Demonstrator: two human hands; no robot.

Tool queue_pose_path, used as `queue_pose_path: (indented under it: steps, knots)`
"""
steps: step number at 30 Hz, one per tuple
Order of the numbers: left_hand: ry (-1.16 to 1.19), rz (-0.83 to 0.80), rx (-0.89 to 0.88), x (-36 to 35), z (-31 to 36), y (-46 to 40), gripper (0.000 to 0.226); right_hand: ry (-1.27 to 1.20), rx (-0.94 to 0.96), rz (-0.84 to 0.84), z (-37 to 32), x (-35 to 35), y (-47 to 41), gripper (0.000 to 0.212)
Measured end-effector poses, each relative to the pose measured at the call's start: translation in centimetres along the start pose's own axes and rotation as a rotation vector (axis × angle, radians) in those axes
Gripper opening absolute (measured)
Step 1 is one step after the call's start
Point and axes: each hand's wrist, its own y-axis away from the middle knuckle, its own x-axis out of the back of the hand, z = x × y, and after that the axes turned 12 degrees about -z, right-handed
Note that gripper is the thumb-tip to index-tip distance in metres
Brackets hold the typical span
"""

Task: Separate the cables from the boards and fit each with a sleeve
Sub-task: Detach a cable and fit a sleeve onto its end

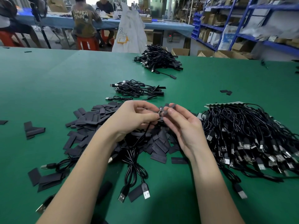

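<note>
Black sleeve [168, 109] pinched in our right hand [182, 126], cable end [159, 111] in our left hand [134, 117]; misalignment could buckle the sleeve mouth

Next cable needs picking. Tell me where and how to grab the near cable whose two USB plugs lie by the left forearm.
Pinch the near cable at its bunched loops, coming from above. The strands gather there, clear of the left hand and sleeves; the plugs lie flat.

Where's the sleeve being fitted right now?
Head view, centre: the sleeve is pinched in the right hand, just above the loose sleeve pile, facing the cable end held by the left hand.
</note>
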Motion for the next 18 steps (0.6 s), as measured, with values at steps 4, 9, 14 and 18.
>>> queue_pose_path:
  steps: [4, 9, 14, 18]
  knots:
    - [-0.046, -0.018, 0.007, -0.47, -0.11, -0.09, 0.012, -0.104, 0.036, 0.009, -0.24, 0.05, -0.18, 0.016]
    - [-0.05, -0.022, 0.002, -0.46, -0.18, -0.19, 0.013, -0.11, 0.05, 0.007, -0.09, -0.11, -0.15, 0.017]
    - [-0.05, -0.021, -0.009, -0.34, -0.23, -0.1, 0.013, -0.093, 0.08, 0.004, 0.0, -0.38, -0.16, 0.014]
    - [-0.074, -0.03, -0.005, -0.42, -0.21, -0.11, 0.013, -0.059, 0.078, 0.013, 0.02, -0.37, -0.15, 0.02]
